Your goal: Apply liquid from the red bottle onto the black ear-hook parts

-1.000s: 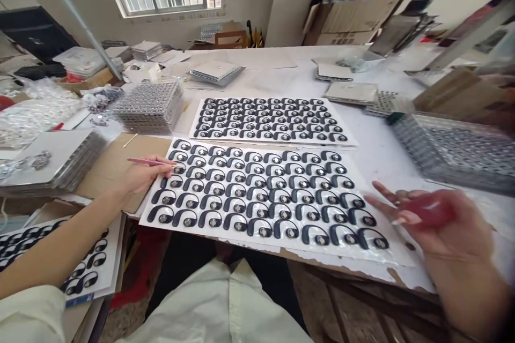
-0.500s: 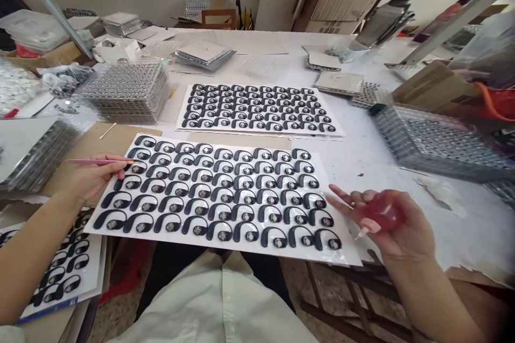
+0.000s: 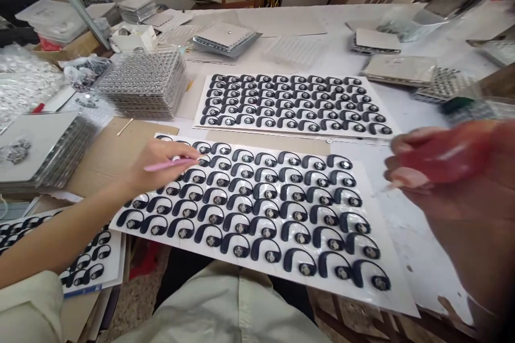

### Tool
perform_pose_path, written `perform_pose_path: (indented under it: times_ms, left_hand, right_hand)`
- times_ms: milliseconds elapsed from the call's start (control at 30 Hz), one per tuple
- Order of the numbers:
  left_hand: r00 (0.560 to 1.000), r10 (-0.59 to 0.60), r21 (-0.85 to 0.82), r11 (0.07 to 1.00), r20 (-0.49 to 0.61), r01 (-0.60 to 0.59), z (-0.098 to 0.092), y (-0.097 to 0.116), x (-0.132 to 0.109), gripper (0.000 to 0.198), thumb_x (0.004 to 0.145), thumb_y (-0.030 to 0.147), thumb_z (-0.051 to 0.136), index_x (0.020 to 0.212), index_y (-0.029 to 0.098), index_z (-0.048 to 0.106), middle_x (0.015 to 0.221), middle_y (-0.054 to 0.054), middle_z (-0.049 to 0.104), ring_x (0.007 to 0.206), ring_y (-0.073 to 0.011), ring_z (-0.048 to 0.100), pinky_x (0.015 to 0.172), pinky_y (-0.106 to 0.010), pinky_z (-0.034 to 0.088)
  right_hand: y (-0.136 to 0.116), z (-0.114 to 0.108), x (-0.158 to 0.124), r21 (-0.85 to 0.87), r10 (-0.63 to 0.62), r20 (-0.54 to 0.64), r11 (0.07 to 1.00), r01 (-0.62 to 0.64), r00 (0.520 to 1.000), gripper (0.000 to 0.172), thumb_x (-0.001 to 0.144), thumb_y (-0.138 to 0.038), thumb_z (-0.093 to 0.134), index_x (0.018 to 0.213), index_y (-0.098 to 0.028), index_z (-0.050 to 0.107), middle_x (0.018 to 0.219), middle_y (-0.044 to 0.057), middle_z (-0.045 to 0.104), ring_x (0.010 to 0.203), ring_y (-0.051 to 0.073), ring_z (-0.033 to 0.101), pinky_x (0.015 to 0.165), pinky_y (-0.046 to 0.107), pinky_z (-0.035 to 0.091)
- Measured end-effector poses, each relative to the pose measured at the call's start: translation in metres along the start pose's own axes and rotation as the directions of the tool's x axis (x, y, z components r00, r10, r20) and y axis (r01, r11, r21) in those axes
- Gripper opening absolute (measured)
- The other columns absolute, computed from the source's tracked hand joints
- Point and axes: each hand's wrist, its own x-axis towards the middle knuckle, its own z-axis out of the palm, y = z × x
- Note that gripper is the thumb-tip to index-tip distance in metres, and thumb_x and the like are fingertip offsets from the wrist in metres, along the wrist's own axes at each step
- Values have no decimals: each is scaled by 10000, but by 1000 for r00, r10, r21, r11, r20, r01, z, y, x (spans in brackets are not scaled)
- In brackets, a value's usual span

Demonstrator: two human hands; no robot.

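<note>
In my left hand (image 3: 155, 163), the fingers are closed around a slim pink pen-like stick (image 3: 171, 164). That hand is over the upper left part of a white sheet (image 3: 396, 289) bearing rows of black hook-shaped pieces (image 3: 239, 249), each with a silvery round spot. My right hand (image 3: 450, 193), blurred, grips a soft red squeeze bottle (image 3: 450, 153) with a pale pink nozzle (image 3: 408, 178). The bottle is beyond the sheet's right edge, its nozzle pointing left and slightly down. Behind lies a second sheet (image 3: 201, 118) of similar black pieces.
Stacked clear trays (image 3: 140, 83) stand at the left, with another board-topped stack (image 3: 44, 144) nearer me. A cotton swab (image 3: 125, 126) lies on brown cardboard (image 3: 116, 153). Flat packs (image 3: 398, 69) lie at the back right. More black-patterned sheets (image 3: 94, 265) sit low at the left.
My left hand has moved right, from the sheet's left edge to over its upper left rows. The right hand with the bottle has lifted and shifted right, off the sheet's edge. The view has shifted.
</note>
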Motion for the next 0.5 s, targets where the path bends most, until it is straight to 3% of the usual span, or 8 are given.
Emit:
perform_pose_path:
  times_ms: [33, 67, 133, 200, 267, 367, 500]
  left_hand:
    - [989, 144, 13, 989, 28, -144, 15, 2, 9, 95, 840, 172, 678, 923, 132, 699, 903, -43, 747, 819, -139, 716, 737, -242, 605]
    - [961, 274, 41, 961, 23, -275, 29, 4, 16, 66, 864, 155, 640, 896, 131, 692, 870, -39, 748, 815, -135, 718, 716, -233, 606]
    - [901, 432, 112, 894, 42, -434, 54, 6, 28, 97, 895, 130, 580, 876, 119, 674, 826, -35, 746, 778, -131, 717, 651, -225, 599]
    - [862, 503, 195, 841, 58, -504, 72, 9, 35, 137, 898, 74, 531, 864, 99, 661, 828, -54, 742, 704, -135, 704, 578, -237, 577]
    - [849, 515, 267, 807, 116, -526, 83, 11, 39, 150, 885, 47, 514, 856, 90, 655, 870, -76, 739, 645, -145, 682, 529, -260, 553]
    - [846, 506, 340, 776, 168, -531, 89, 10, 41, 143, 871, 43, 518, 833, 87, 648, 900, -95, 735, 586, -144, 650, 488, -266, 523]
    - [846, 498, 402, 746, 191, -531, 91, 10, 40, 135, 863, 50, 525, 827, 88, 649, 894, -109, 735, 539, -126, 608, 459, -245, 487]
  right_hand:
    - [-1, 18, 8, 119, 196, 4, 973, -195, 981, 406, 794, -574, 602, 687, -185, 642, 658, 55, 605, 548, 138, 625, 390, 263, 441]
    - [-1, 35, 14, 215, 382, 50, 898, -383, 923, 435, 703, -621, 670, 707, -188, 628, 691, 56, 614, 550, 139, 612, 354, 238, 389]
    - [2, 66, 25, 360, 522, 64, 783, -508, 850, 417, 562, -505, 823, 761, -229, 582, 828, 37, 651, 617, 141, 621, 338, 197, 322]
    - [9, 90, 31, 377, 572, 108, 733, -566, 813, 454, 527, -507, 835, 798, -242, 585, 906, 26, 646, 621, 126, 604, 328, 196, 302]
    - [19, 106, 33, 336, 569, 172, 733, -591, 804, 443, 560, -544, 799, 826, -243, 613, 847, 19, 632, 568, 112, 568, 316, 209, 301]
    - [32, 120, 32, 286, 542, 261, 747, -600, 799, 379, 624, -538, 759, 823, -239, 638, 717, 14, 612, 548, 122, 554, 350, 229, 366]
    - [42, 129, 22, 256, 509, 287, 776, -577, 812, 308, 660, -469, 757, 812, -228, 640, 736, 17, 632, 613, 144, 604, 412, 243, 457]
